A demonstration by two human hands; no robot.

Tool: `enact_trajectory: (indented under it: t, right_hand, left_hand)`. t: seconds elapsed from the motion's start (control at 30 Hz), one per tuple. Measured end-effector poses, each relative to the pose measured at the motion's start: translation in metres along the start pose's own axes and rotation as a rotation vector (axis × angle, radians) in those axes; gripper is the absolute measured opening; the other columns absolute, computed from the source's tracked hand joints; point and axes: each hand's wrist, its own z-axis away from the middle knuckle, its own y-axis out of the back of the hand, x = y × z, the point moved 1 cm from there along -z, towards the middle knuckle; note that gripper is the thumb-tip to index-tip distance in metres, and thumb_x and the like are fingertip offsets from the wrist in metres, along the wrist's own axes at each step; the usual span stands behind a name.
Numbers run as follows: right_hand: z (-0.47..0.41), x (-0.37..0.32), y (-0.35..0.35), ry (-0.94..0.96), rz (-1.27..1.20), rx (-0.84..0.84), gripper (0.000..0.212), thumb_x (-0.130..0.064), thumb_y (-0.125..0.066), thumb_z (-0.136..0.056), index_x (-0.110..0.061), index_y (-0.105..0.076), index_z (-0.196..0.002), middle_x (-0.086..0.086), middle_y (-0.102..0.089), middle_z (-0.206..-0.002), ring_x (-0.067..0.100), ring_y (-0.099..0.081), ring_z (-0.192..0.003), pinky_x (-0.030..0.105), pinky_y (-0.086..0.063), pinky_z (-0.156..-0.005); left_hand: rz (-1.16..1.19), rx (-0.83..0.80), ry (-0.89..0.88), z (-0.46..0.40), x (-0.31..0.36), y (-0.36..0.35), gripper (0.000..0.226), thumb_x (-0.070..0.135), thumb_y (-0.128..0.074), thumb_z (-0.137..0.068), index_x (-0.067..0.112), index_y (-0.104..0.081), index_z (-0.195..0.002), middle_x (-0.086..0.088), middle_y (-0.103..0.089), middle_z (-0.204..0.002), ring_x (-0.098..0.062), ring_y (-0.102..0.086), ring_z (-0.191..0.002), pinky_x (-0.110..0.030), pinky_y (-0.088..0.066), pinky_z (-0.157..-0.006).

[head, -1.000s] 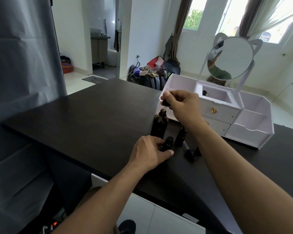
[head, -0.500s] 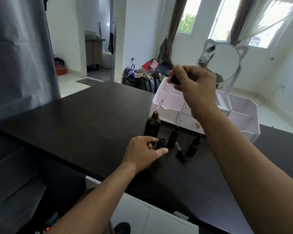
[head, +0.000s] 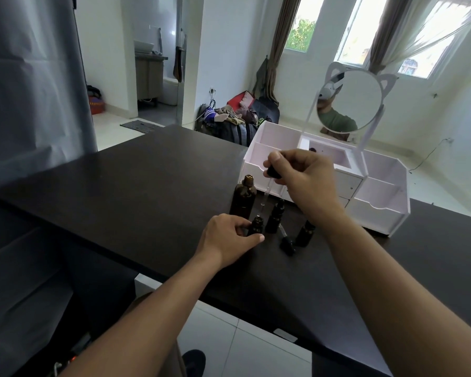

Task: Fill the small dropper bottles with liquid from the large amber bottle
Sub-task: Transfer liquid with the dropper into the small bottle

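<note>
nearest to me, my two forearms reach out over the near edge of the dark table (head: 120, 191). my left hand (head: 226, 239) rests on the table with its fingers and thumb curled round an open small dropper bottle (head: 257, 225), which stands upright. just right of it a loose dropper cap (head: 286, 242) lies on its side, its glass tube pointing away from me. right of the cap a capped small bottle (head: 305, 234) stands partly hidden behind my right wrist. a little farther, a second capped small bottle (head: 275, 215) stands upright, just right of the open one. my right hand (head: 302, 176) hovers above these, thumb and fingertips pinching the black bulb of a dropper (head: 267, 191); its clear glass tube slants down to the left, the tip just above the mouth of the open bottle. whether the tube carries liquid i cannot tell. left of the dropper, the large amber bottle (head: 244, 198) stands upright and uncapped, just behind my left hand. farther right on the table sits a white organizer (head: 375, 197) with drawers and open compartments, and a round mirror (head: 350, 100) with cat ears rises from it.
</note>
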Motion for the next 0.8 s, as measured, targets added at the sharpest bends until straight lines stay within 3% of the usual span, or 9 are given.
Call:
enact_trajectory:
  t: [0.17,0.33,0.47,0.67,0.8]
  right_hand:
    - [0.003,0.007,0.000,0.002,0.026,-0.002,0.016,-0.022,-0.064,-0.094,-0.010,-0.074,-0.096,0.000,-0.075,-0.087,0.010,-0.074,-0.079,0.027,-0.059,-0.073]
    - [0.006,0.015,-0.004,-0.059,-0.026,-0.012,0.012,-0.022,-0.064,-0.093,-0.016,-0.074,-0.090,0.001,-0.076,-0.085,0.014,-0.074,-0.079,0.032,-0.059,-0.075]
    - [0.009,0.017,-0.007,-0.076,-0.078,-0.010,0.013,-0.020,-0.064,-0.093,-0.022,-0.075,-0.084,0.003,-0.076,-0.084,0.020,-0.074,-0.081,0.037,-0.060,-0.080]
    - [0.011,0.013,-0.008,-0.081,-0.115,0.003,0.012,-0.017,-0.065,-0.092,-0.018,-0.075,-0.086,0.003,-0.077,-0.084,0.018,-0.074,-0.080,0.027,-0.059,-0.075]
    - [0.012,0.012,-0.009,-0.075,-0.097,-0.001,0.015,-0.017,-0.063,-0.093,-0.018,-0.075,-0.085,0.002,-0.076,-0.084,0.018,-0.074,-0.080,0.028,-0.059,-0.075]
  left_hand:
    - [-0.034,-0.014,0.023,0.000,0.002,0.000,0.041,0.049,-0.074,-0.079,0.026,-0.071,-0.113,0.007,-0.066,-0.082,-0.005,-0.061,-0.079,-0.025,-0.052,-0.072]
    - [-0.033,-0.014,0.038,0.001,0.003,0.002,0.040,0.049,-0.074,-0.079,0.027,-0.071,-0.113,0.006,-0.067,-0.085,-0.006,-0.063,-0.082,-0.032,-0.056,-0.080]
    - [-0.029,-0.018,0.033,0.002,0.003,0.003,0.044,0.046,-0.074,-0.080,0.025,-0.069,-0.118,0.007,-0.066,-0.092,-0.006,-0.062,-0.087,-0.027,-0.054,-0.081]
    - [-0.021,-0.013,0.023,0.003,0.004,0.004,0.044,0.046,-0.074,-0.080,0.024,-0.069,-0.118,0.007,-0.066,-0.089,-0.006,-0.062,-0.085,-0.029,-0.055,-0.080]
    - [-0.023,-0.025,0.021,0.002,0.003,0.003,0.046,0.047,-0.073,-0.080,0.023,-0.068,-0.119,0.006,-0.067,-0.091,-0.007,-0.063,-0.086,-0.032,-0.056,-0.083]
